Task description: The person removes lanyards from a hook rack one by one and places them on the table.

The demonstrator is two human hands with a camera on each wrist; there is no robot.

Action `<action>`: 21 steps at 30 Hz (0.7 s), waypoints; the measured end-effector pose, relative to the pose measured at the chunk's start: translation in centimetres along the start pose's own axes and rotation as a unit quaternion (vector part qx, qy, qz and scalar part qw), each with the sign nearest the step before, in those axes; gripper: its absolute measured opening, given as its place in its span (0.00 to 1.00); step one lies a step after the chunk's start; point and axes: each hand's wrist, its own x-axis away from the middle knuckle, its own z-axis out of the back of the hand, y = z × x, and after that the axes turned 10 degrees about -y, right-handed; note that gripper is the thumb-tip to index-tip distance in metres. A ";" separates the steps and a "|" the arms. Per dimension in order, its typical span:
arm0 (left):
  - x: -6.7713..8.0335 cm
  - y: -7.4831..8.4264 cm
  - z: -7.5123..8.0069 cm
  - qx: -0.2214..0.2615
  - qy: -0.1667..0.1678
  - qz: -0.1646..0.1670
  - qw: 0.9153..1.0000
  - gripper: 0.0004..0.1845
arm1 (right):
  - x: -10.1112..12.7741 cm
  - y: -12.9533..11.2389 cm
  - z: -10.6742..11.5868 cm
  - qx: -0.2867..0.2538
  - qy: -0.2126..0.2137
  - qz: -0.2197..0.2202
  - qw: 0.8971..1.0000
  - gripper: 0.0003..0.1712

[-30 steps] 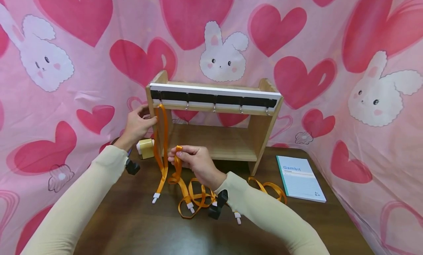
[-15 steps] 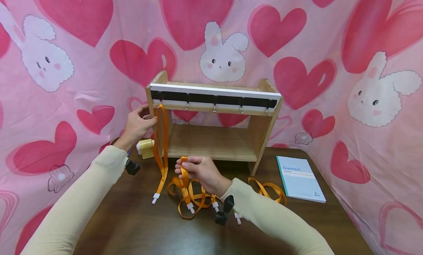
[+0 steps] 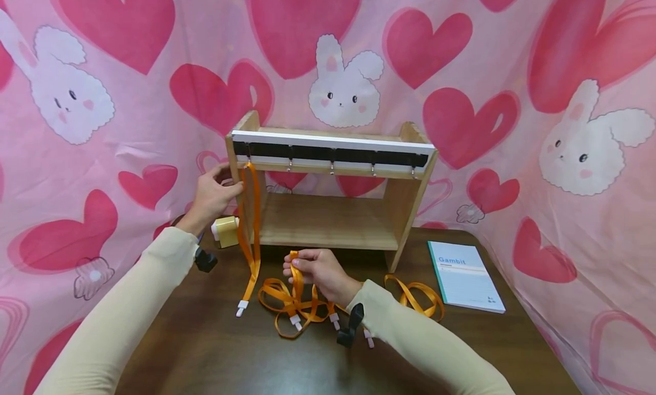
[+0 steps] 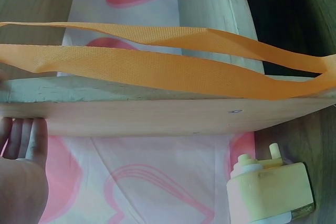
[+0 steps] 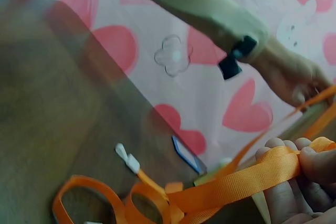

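Observation:
My left hand (image 3: 214, 191) grips the left side panel of the wooden shelf (image 3: 328, 215), fingers on its outer face and thumb at the front edge. From the leftmost hook of the black strip hangs one orange lanyard (image 3: 257, 213), its white clip (image 3: 242, 308) low over the table. In front of the shelf, my right hand (image 3: 322, 274) pinches the folded end of another orange lanyard (image 5: 236, 184) between thumb and fingers. The rest of that strap runs down into a loose heap of lanyards (image 3: 287, 295) with white clips, partly hidden behind my right wrist.
Several bare metal hooks (image 3: 332, 168) line the strip to the right. Another coiled lanyard (image 3: 433, 298) lies beside a white and teal notebook (image 3: 466, 276) on the dark table (image 3: 215, 355). A yellow bottle (image 4: 270, 190) stands left of the shelf.
My right hand has moved down and to the right with the pinched lanyard, away from the hanging one. My left hand has stayed on the side panel.

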 end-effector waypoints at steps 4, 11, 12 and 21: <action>-0.1 -0.1 0.0 -0.002 0.003 -0.001 1.000 0.31 | -0.7 0.4 0.8 0.015 0.022 0.011 1.000 0.17; -0.2 0.0 0.1 -0.015 -0.001 0.005 1.000 0.32 | -2.4 1.4 0.7 0.124 0.086 0.055 0.987 0.14; -0.2 -0.1 0.1 -0.015 -0.001 0.004 1.000 0.32 | -2.5 1.5 0.5 0.140 0.092 0.060 0.984 0.13; -0.2 -0.2 0.1 -0.007 0.003 0.001 1.000 0.32 | -3.7 3.1 -1.2 0.261 0.096 0.088 0.957 0.12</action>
